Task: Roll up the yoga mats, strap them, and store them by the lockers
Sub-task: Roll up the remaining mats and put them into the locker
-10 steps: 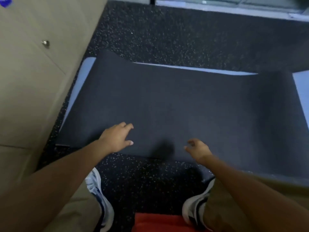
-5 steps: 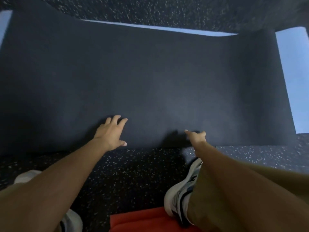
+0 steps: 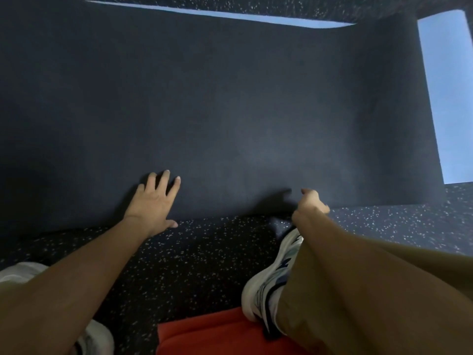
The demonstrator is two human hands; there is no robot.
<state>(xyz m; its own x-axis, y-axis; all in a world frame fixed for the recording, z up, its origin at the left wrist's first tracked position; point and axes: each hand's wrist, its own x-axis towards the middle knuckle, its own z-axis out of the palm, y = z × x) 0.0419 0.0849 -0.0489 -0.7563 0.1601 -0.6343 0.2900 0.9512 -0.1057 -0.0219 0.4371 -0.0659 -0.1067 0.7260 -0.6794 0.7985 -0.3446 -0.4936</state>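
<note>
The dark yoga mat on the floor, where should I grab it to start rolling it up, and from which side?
Probably the near edge of the dark yoga mat, taken from your side. It lies flat and unrolled, and that edge is right in front of your shoes. Your left hand already rests there, fingers spread; your right hand is at it too. Curl both under and roll away.

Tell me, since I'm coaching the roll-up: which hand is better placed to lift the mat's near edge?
Probably the right hand: it sits curled at the dark mat's near edge, while the left hand lies flat on top.
</note>
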